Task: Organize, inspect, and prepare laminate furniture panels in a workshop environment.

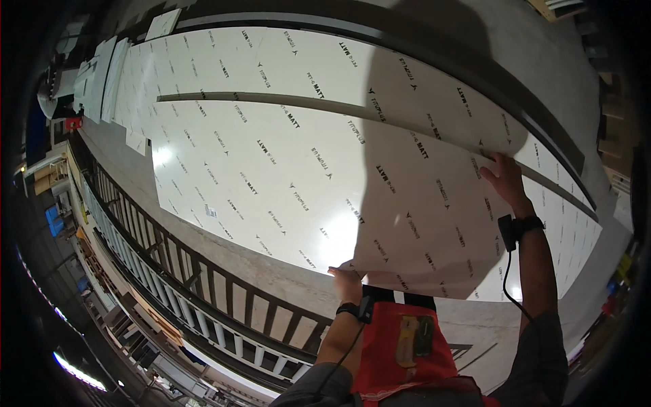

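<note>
A large white panel [271,169], covered in film with repeated dark print, spreads out before me. Along its length lies a long, narrow grey-beige strip [305,103]. My right hand [508,182] reaches far across the panel; its fingers hook over the strip near the right end, and its thumb extends on the near side. At the panel's near edge is my left hand [348,285], thumb pointing left. Blur and the edge hide how its fingers lie.
A slatted dark metal rack [224,292] runs along the left side. Several stacked pale boards [102,78] stand beyond the panel's left end. A dark rail or board edge [542,132] borders the far side. My red apron [386,339] is close to the near edge.
</note>
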A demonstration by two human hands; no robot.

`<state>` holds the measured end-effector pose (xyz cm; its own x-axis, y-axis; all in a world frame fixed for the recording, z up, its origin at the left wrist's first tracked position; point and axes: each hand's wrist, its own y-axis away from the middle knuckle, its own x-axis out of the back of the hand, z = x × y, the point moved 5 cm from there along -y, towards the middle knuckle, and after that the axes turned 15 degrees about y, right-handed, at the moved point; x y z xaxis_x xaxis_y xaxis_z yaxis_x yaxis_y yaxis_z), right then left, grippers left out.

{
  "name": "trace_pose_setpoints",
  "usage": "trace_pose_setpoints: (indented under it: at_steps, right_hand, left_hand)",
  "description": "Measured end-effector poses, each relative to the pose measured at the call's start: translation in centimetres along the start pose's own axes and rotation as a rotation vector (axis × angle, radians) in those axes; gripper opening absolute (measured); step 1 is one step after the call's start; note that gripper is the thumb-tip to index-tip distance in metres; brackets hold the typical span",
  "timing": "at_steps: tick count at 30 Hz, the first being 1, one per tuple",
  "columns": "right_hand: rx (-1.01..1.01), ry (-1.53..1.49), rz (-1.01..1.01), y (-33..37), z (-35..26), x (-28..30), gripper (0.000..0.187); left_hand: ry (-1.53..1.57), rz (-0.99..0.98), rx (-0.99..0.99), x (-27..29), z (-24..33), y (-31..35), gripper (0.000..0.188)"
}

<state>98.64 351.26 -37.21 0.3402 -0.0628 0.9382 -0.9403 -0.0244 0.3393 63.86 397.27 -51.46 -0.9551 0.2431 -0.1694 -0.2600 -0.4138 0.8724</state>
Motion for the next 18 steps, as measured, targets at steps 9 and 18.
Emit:
trace_pose_setpoints:
  at_steps: [9,18]
  right_hand:
    - [-0.23,-0.309,-0.551,-1.3,2.6,0.1,0.057]
    - [-0.001,-0.284,-0.085,0.9,3.5,0.8,0.054]
  left_hand:
    - [0.056,0.066,0.104,-2.8,-1.8,-0.1,0.054]
    - [0.285,-0.056,0.438,-4.9,-0.3,6.4,0.086]
